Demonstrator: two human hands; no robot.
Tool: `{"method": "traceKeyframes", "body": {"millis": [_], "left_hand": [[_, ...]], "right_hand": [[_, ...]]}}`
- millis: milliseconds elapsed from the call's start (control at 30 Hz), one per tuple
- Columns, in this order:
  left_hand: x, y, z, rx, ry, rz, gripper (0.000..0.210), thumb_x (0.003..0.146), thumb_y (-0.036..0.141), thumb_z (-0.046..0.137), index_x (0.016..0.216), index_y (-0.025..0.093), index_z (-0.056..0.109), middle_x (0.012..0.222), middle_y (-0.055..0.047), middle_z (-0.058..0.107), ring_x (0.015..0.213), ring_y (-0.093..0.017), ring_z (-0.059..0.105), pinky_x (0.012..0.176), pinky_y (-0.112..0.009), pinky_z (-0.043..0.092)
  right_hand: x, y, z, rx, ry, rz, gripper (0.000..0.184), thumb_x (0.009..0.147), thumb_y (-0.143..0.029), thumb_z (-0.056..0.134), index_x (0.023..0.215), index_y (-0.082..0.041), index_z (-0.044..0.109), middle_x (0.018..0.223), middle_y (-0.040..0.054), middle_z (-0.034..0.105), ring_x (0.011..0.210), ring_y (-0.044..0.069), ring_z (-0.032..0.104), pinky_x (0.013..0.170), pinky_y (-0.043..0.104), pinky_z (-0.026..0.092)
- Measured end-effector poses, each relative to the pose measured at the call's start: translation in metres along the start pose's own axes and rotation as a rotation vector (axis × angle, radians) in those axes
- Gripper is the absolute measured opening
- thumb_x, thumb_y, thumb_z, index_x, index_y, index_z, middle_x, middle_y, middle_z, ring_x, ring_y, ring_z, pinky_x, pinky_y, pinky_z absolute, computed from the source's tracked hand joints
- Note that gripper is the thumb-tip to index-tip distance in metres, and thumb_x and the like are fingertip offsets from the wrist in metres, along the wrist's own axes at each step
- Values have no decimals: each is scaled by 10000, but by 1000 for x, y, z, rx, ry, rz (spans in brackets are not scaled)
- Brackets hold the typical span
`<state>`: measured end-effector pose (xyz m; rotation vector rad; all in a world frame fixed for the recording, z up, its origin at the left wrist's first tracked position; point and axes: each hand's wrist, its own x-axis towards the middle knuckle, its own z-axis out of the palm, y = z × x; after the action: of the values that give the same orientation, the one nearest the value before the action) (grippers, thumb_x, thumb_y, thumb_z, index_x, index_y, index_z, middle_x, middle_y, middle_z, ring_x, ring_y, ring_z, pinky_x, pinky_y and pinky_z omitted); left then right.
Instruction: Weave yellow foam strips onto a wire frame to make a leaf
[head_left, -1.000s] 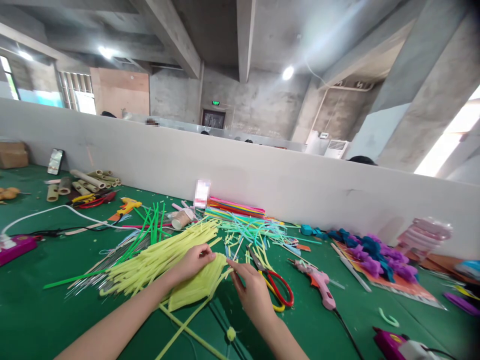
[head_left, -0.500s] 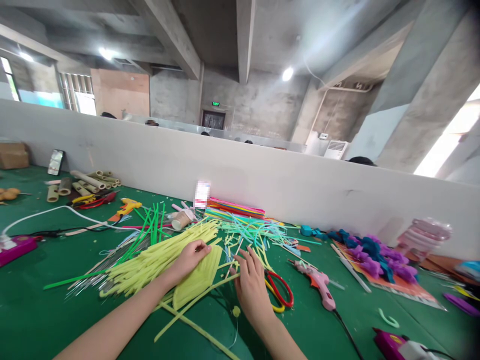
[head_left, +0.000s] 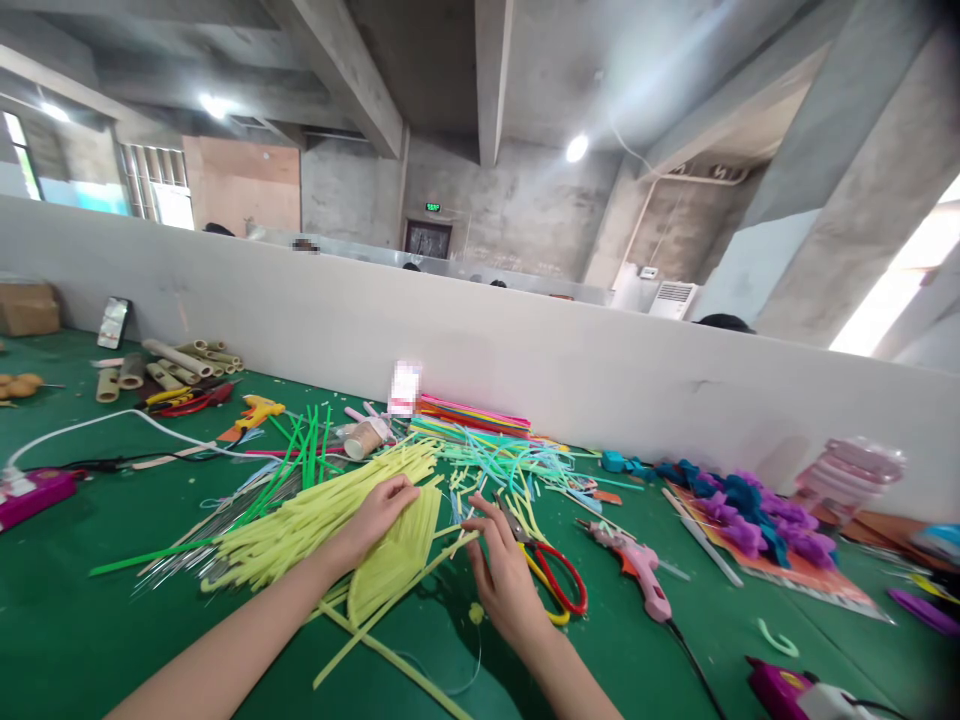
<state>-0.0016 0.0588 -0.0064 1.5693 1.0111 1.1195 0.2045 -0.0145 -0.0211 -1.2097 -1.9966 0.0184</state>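
This is a craft workshop. The green table [head_left: 637,675] has scissors [head_left: 538,548], a pink glue gun [head_left: 639,567], a yellow glue gun [head_left: 259,411] and a pile of fuzzy yellow sticks [head_left: 300,512] on it. Up high are bare grey beams [head_left: 492,80], and a green sign [head_left: 433,207] glows over a door [head_left: 429,240].

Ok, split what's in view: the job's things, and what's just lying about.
Likely the job's: yellow panel held by the left hand; yellow strip at the right hand; yellow bundle; perhaps scissors.

Apparently lying about: pink glue gun, bamboo tubes, purple pieces, yellow glue gun.
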Motion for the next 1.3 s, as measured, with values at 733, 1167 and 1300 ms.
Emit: {"method": "traceKeyframes", "body": {"millis": [733, 1167, 1300], "left_hand": [[0, -9, 6, 82, 22, 97, 290, 823, 443, 491, 694, 183, 499, 678, 17, 480, 691, -161, 460, 643, -257, 370], [-3, -2, 6, 39, 11, 36, 304, 822, 456, 520, 683, 188, 490, 667, 33, 463, 677, -159, 453, 634, -259, 341], [-3, 1, 5, 30, 8, 3, 282, 814, 438, 525, 697, 183, 508, 668, 36, 473, 669, -157, 453, 630, -260, 333]], "right_hand": [[-3, -24, 7, 14, -140, -44, 446, 918, -93, 329, 1337, -215, 419, 1434, 79, 453, 1367, 186, 346, 1146, 485, 266], [-2, 3, 11, -101, -67, 81, 502, 959, -240, 368, 1456, -264, 297, 1510, 55, 337, 1422, 244, 204, 1130, 503, 271], [0, -2, 4, 70, -6, 204, 408, 973, -287, 319, 1340, -215, 481, 1353, 85, 540, 1273, 220, 469, 1062, 394, 388]]}}
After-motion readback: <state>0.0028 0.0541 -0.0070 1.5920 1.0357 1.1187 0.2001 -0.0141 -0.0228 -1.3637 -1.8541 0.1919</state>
